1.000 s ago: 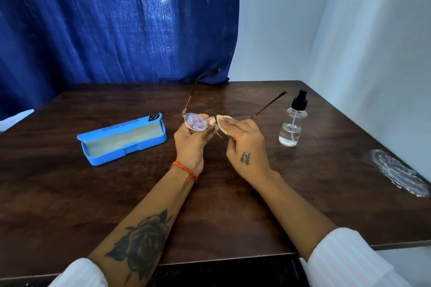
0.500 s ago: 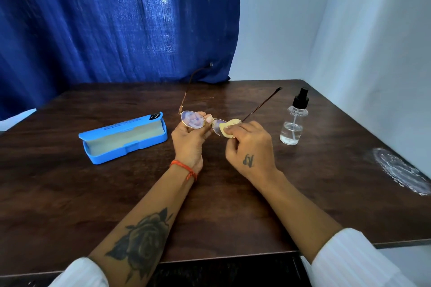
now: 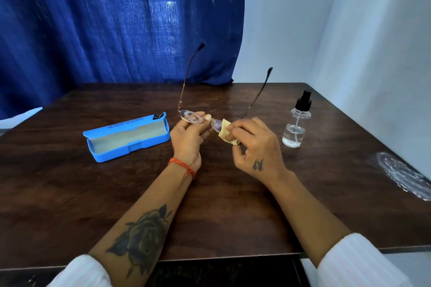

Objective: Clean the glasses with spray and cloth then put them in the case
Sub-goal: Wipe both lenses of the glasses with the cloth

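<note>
Thin gold-rimmed glasses [image 3: 192, 117] are held above the table's middle, both arms pointing up and away. My left hand [image 3: 189, 140] pinches the frame at the bridge beside the left lens. My right hand [image 3: 253, 147] presses a small yellow cloth [image 3: 225, 132] against the right lens, part of which shows beside the cloth. The blue glasses case [image 3: 127, 138] lies open on the table to the left of my hands, its pale lining facing up. A clear spray bottle [image 3: 295, 123] with a black nozzle stands upright to the right.
The dark wooden table [image 3: 70, 193] has a white scuffed patch [image 3: 403, 175] near its right edge. A blue curtain [image 3: 105, 18] hangs behind the table, and white walls close in at the back right and right.
The glasses have tilted so their arms rise higher. The cloth has shifted on the right lens as my right hand rubs it. Case and bottle have not moved.
</note>
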Demonstrator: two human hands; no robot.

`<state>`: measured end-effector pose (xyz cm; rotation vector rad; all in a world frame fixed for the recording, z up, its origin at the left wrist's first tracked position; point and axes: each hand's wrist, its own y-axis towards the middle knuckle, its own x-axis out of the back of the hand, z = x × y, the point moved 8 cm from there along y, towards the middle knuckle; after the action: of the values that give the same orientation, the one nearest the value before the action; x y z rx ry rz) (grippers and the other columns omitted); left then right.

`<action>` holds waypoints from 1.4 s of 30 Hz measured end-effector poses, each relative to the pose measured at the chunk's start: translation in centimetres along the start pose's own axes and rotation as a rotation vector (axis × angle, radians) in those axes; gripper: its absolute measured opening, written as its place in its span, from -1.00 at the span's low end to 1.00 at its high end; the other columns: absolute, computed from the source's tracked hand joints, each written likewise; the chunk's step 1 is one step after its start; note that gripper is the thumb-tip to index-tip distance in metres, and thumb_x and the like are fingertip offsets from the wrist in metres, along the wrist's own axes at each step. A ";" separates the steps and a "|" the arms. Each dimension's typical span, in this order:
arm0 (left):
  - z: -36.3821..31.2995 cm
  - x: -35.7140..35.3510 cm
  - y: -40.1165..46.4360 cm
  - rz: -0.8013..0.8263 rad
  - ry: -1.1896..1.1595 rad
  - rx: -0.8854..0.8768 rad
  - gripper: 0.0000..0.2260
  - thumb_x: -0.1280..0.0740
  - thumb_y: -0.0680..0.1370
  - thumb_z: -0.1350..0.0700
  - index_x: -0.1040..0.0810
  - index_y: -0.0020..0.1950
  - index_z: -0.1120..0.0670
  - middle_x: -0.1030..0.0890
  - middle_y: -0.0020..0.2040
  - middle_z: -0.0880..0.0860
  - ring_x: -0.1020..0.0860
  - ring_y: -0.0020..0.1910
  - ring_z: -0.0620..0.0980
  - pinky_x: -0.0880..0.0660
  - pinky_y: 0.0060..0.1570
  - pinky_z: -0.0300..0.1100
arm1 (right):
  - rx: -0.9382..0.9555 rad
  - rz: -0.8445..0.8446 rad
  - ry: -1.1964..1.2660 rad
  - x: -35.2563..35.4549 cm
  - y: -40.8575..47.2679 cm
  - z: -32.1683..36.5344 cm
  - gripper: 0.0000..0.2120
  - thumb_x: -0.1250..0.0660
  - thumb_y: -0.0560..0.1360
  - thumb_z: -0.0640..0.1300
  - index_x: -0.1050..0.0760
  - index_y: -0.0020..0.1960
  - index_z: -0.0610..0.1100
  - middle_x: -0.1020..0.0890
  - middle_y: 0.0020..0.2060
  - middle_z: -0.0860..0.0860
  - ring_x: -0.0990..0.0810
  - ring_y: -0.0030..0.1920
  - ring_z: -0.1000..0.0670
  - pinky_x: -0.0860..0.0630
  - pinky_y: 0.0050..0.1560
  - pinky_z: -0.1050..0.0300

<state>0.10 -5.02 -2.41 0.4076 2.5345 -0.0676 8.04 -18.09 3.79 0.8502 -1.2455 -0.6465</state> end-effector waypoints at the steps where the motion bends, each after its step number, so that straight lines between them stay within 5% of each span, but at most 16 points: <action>1: 0.0 0.1 0.1 -0.009 0.003 0.008 -0.83 -0.36 0.43 0.36 -0.55 -0.04 0.17 -0.62 -0.12 0.11 -0.62 -0.13 -0.02 -0.59 -0.27 -0.28 | -0.013 -0.002 -0.002 0.1 0.0 -0.2 -0.80 -0.30 0.22 -0.40 -0.58 -0.22 -0.20 -0.65 -0.16 -0.06 -0.56 -0.20 -0.08 -0.52 -0.23 0.10; 5: 0.0 0.4 0.1 -0.027 0.016 0.042 -0.86 -0.37 0.43 0.33 -0.56 -0.06 0.15 -0.65 -0.19 0.08 -0.65 -0.26 -0.10 -0.57 -0.32 -0.31 | -0.028 0.048 -0.015 -0.5 -0.2 -0.4 -0.81 -0.30 0.25 -0.32 -0.56 -0.16 -0.17 -0.65 -0.02 -0.05 -0.57 -0.12 -0.05 -0.49 -0.18 0.20; 10: -0.1 0.2 0.3 -0.039 0.009 0.073 -0.88 -0.35 0.43 0.34 -0.55 -0.07 0.18 -0.65 -0.34 0.02 -0.63 -0.35 -0.11 -0.59 -0.32 -0.29 | -0.024 0.028 0.015 -0.6 -0.1 -0.4 -0.85 -0.34 0.28 -0.33 -0.54 -0.16 -0.19 -0.65 -0.15 -0.02 -0.52 -0.22 -0.02 -0.41 -0.23 0.23; 14: 0.3 -0.2 -0.1 0.021 -0.009 0.127 -0.87 -0.35 0.45 0.33 -0.54 -0.01 0.23 -0.66 -0.22 0.10 -0.64 -0.29 -0.08 -0.62 -0.20 -0.23 | -0.156 -0.061 0.086 0.0 -0.1 -1.8 -0.85 -0.35 0.30 -0.36 -0.53 -0.16 -0.20 -0.59 -0.30 -0.03 -0.41 -0.31 0.08 -0.28 -0.29 0.30; 19: 0.5 -0.9 -0.2 0.098 0.057 0.146 -0.91 -0.39 0.45 0.25 -0.58 -0.05 0.18 -0.67 -0.16 0.10 -0.66 -0.24 -0.11 -0.61 -0.21 -0.26 | -0.392 -0.138 0.313 0.2 -0.3 -4.8 -0.83 -0.38 0.37 -0.36 -0.50 -0.13 -0.15 -0.61 -0.27 0.01 -0.59 -0.34 -0.03 -0.54 -0.34 -0.04; 24: 0.7 -0.7 -0.4 0.105 0.080 0.109 -0.93 -0.38 0.46 0.26 -0.58 -0.07 0.19 -0.68 -0.17 0.08 -0.67 -0.21 -0.08 -0.61 -0.21 -0.24 | -0.574 -0.185 0.459 -0.5 -1.2 -6.0 -0.78 -0.35 0.39 -0.37 -0.47 -0.11 -0.09 -0.61 -0.25 0.04 -0.62 -0.28 -0.04 -0.57 -0.26 -0.06; 28: 0.5 -1.1 -0.2 0.114 0.058 0.098 -0.94 -0.39 0.45 0.28 -0.58 -0.10 0.19 -0.70 -0.25 0.02 -0.67 -0.21 -0.08 -0.63 -0.16 -0.19 | -0.454 -0.327 0.215 1.6 -0.8 -5.2 -0.76 -0.29 0.37 -0.34 -0.52 0.02 -0.17 -0.64 -0.13 0.02 -0.56 -0.15 -0.09 -0.46 -0.19 0.12; 32: 0.6 -1.2 -0.4 0.119 0.067 0.068 -0.92 -0.39 0.44 0.30 -0.56 -0.09 0.21 -0.68 -0.16 0.10 -0.67 -0.19 -0.06 -0.61 -0.19 -0.22 | -0.224 -0.219 0.046 0.9 0.0 -2.9 -0.66 -0.27 0.35 -0.41 -0.61 0.06 -0.20 -0.68 -0.04 -0.07 -0.50 -0.16 -0.07 -0.37 -0.06 0.28; 35: 0.6 -1.0 -0.4 0.118 0.075 0.046 -0.91 -0.39 0.44 0.30 -0.57 -0.07 0.23 -0.67 -0.15 0.11 -0.66 -0.19 -0.05 -0.61 -0.17 -0.22 | -0.119 -0.120 -0.029 -0.2 -0.2 -1.9 -0.63 -0.30 0.30 -0.43 -0.61 0.07 -0.24 -0.64 0.06 -0.15 -0.52 -0.07 -0.15 -0.36 0.06 0.27; 40: 0.7 -1.0 -0.2 0.123 0.065 0.051 -0.94 -0.40 0.44 0.27 -0.59 -0.11 0.17 -0.69 -0.27 0.03 -0.66 -0.23 -0.08 -0.60 -0.23 -0.24 | -0.027 -0.069 -0.018 -0.7 -0.2 -1.7 -0.74 -0.47 0.36 -0.13 -0.63 0.02 -0.22 -0.62 0.04 -0.15 -0.49 -0.05 -0.12 -0.44 0.03 0.16; 42: 0.7 -0.9 -0.3 0.122 0.077 0.037 -0.93 -0.40 0.44 0.27 -0.57 -0.10 0.19 -0.68 -0.28 0.03 -0.66 -0.25 -0.08 -0.59 -0.24 -0.25 | 0.004 -0.092 0.001 -0.5 0.0 -1.4 -0.82 -0.49 0.36 -0.22 -0.65 -0.05 -0.23 -0.65 -0.02 -0.14 -0.53 -0.10 -0.13 -0.51 -0.03 0.11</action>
<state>1.14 -5.62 -2.54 0.5886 2.5804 -0.0532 9.29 -17.43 3.34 0.9150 -1.2121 -0.7173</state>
